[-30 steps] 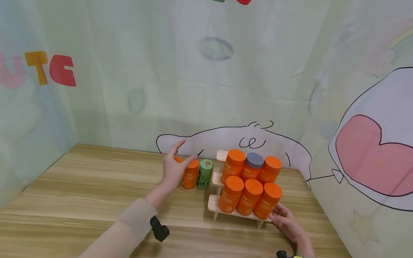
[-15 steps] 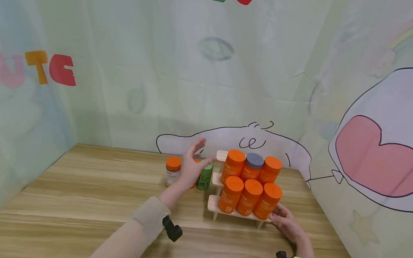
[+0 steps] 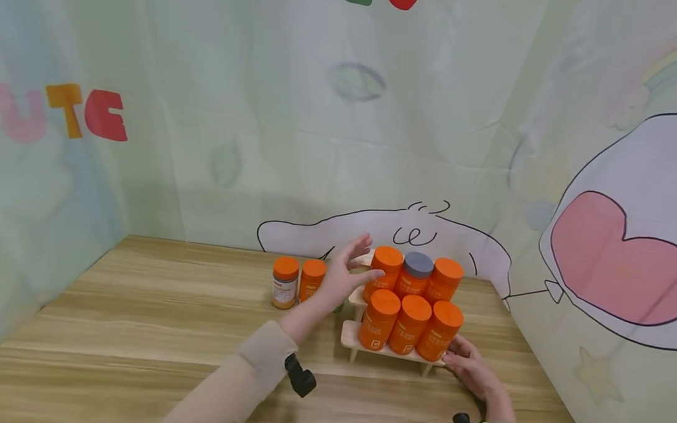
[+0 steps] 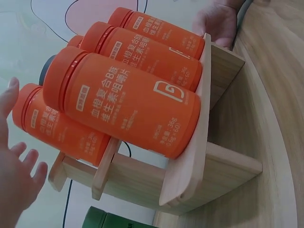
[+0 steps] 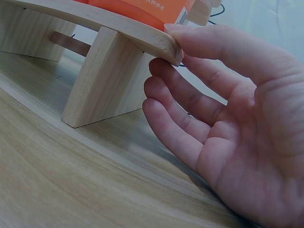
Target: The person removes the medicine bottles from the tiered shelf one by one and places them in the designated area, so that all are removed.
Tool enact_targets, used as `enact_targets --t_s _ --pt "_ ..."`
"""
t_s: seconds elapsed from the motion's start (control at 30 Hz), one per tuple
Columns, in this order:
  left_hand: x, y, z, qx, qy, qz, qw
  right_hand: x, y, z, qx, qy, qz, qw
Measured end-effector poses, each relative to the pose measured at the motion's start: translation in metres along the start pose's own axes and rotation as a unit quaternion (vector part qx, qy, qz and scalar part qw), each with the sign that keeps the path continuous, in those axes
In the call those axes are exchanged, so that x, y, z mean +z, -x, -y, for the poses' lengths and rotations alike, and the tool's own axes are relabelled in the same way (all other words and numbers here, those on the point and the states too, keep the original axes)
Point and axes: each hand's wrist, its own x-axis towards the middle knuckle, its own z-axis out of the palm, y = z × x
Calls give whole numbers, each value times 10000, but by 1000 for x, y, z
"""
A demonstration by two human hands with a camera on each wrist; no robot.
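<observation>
A stepped wooden rack carries two rows of orange pill bottles, three in the front row and three behind. The middle back bottle has a grey lid. My left hand is beside the left back bottle, thumb and fingers spread. In the left wrist view its fingers lie by that bottle with nothing in their grasp. My right hand pinches the right end of the lowest shelf; the right wrist view shows the thumb on top and fingers curled below.
Left of the rack stand a bottle with a white label and another orange bottle. A green bottle is mostly hidden behind my left hand in the head view. Printed cloth walls enclose the wooden tabletop.
My left hand has moved right, past the orange and green bottles, to the rack's left back bottle. My right hand stays at the shelf end.
</observation>
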Motion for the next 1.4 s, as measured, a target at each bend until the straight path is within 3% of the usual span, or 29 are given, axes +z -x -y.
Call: enact_targets --t_s 0.3,0.7,1.17,1.4 --pt "9 2 1 -400 -36 414 9983 1 0 0 8 -37 -17 10000" --pt "15 4 7 -497 -74 384 9980 -1 0 -2 -118 -140 112 9998" --pt "16 9 8 -377 58 92 9992 -2 -1 -2 -93 -124 114 9998" --pt "15 13 6 -384 216 -219 9988 -1 0 -1 -106 -121 130 9998"
